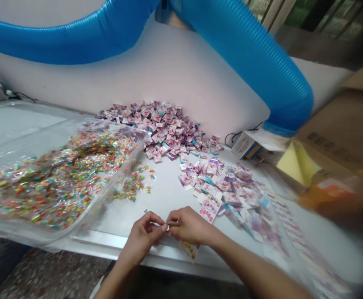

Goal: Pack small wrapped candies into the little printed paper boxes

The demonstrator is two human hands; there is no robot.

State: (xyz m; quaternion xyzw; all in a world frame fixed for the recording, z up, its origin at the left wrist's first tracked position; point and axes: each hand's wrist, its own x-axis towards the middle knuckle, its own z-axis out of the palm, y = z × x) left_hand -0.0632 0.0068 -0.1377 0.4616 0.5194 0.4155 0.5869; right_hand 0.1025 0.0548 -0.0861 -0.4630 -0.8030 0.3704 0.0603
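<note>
Pressure should stay light: left hand [146, 232] and right hand [189, 226] pinch a small white piece [168, 228], perhaps paper, between them near the white table's [162, 187] front edge; gentle handling would avoid creases.

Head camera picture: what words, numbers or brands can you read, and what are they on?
No text can be read for sure.
Cardboard carton: dark printed characters, too blurred.
White-and-blue box: any print is too small.
Piled small boxes: any print is too small.
Printed card by the right hand: pink pictures show, any words are too small.
</note>
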